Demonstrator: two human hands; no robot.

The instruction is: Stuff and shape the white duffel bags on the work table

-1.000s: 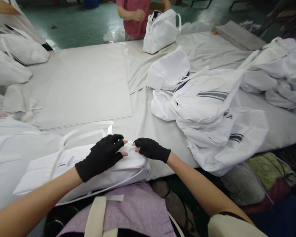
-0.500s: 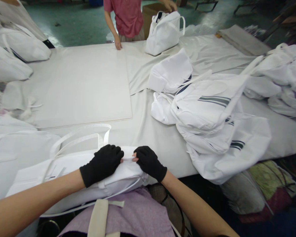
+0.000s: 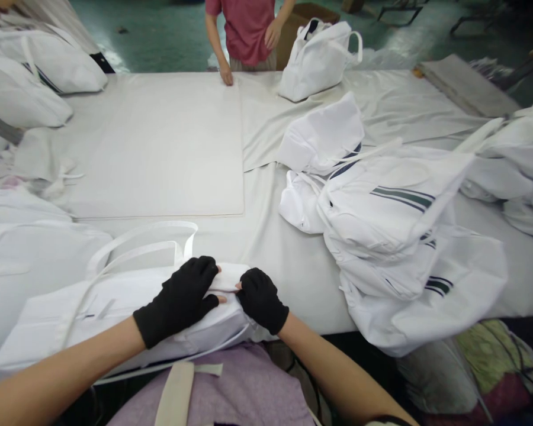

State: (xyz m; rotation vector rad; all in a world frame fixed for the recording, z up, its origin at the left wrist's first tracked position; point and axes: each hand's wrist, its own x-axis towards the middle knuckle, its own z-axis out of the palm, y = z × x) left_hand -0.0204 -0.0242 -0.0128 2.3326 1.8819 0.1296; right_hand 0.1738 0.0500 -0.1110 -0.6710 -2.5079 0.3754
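While left hand (image 3: 177, 302) and right hand (image 3: 262, 300) touch it | bag (image 3: 131, 287) — white, creased

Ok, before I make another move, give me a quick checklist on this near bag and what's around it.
1. Left hand on the near white bag: ok; whether it grips the fabric, cannot tell.
2. Right hand on the bag: ok, fingers curled at its right end.
3. Bag's handles out from under both hands: ok, the loops arch beyond the left hand.
4. Striped bags apart from the right hand: ok, bare tabletop lies between.
5. Other person's hands away from the near bag: ok, both at the far side.
6. Underside of the near bag: cannot tell, hidden.
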